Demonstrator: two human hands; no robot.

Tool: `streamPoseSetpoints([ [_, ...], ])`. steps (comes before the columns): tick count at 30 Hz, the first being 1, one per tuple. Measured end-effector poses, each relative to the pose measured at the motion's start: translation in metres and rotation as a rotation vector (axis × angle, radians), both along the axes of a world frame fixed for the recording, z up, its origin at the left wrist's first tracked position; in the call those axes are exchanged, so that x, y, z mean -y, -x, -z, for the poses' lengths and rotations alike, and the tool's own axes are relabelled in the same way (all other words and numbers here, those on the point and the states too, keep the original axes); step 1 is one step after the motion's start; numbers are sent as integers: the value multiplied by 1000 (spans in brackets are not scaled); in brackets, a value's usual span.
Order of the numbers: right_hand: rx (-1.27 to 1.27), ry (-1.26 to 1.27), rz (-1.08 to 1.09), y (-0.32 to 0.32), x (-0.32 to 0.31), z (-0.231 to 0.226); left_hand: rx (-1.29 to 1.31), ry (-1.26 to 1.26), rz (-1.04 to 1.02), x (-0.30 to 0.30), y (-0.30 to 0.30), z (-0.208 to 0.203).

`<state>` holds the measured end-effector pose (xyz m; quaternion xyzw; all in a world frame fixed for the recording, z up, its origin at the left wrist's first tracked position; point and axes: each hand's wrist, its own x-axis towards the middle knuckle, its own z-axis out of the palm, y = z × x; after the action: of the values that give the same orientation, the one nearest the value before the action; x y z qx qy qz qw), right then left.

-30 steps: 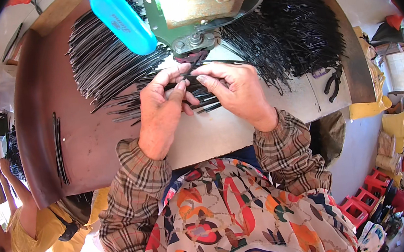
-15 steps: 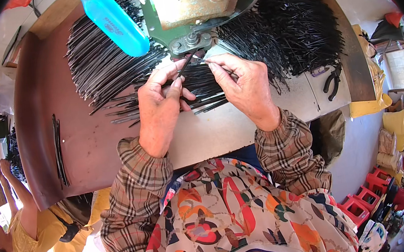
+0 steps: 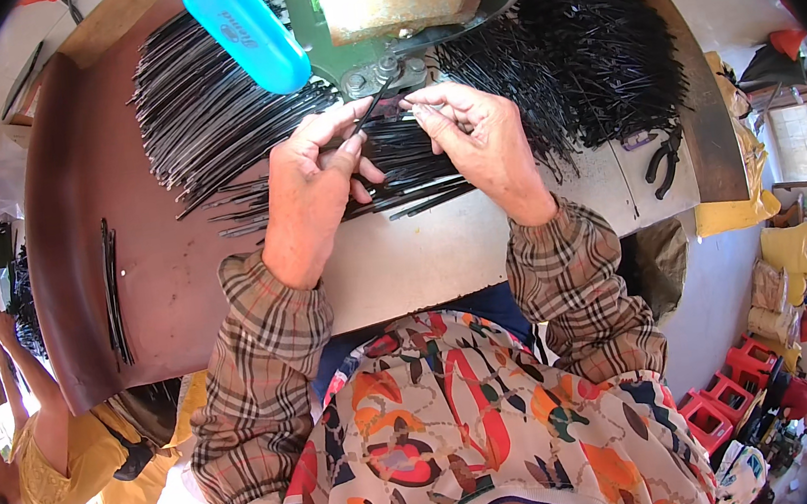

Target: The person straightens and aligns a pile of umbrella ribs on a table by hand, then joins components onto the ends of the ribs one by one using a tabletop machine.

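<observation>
My left hand (image 3: 307,191) is closed in a pinch on a thin black rod (image 3: 372,107). The rod slants up to the right, its upper end in front of the small metal head (image 3: 384,75) of a green machine. To the right, my right hand (image 3: 483,146) has thumb and forefinger pressed together near that head; whatever lies between them is too small to make out. Beneath and between the hands lies a loose layer of black rods (image 3: 403,163). Both forearms wear checked sleeves.
Large piles of thin black rods lie left (image 3: 204,105) and right (image 3: 601,51) of the machine. A blue plastic case (image 3: 246,35) hangs over the left pile. Black-handled pliers (image 3: 663,165) rest at right. Several rods (image 3: 114,292) lie apart at left. Another person (image 3: 55,446) is beyond the table's left edge.
Both hands have shifted slightly up and away from me. The rod in my left hand now points higher, across the metal head, and my right fingertips are farther from it.
</observation>
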<state>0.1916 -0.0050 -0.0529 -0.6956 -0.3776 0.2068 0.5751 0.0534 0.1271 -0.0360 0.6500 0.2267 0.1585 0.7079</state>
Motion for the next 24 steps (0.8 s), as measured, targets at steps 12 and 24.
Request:
streamPoseSetpoints([
  [12,87,-147,173,-15,-23,13,67,-154,30,-15,-24,-6],
  [24,47,-3,105,-29,-21,6,131,-1006,-94,-23,-38,13],
])
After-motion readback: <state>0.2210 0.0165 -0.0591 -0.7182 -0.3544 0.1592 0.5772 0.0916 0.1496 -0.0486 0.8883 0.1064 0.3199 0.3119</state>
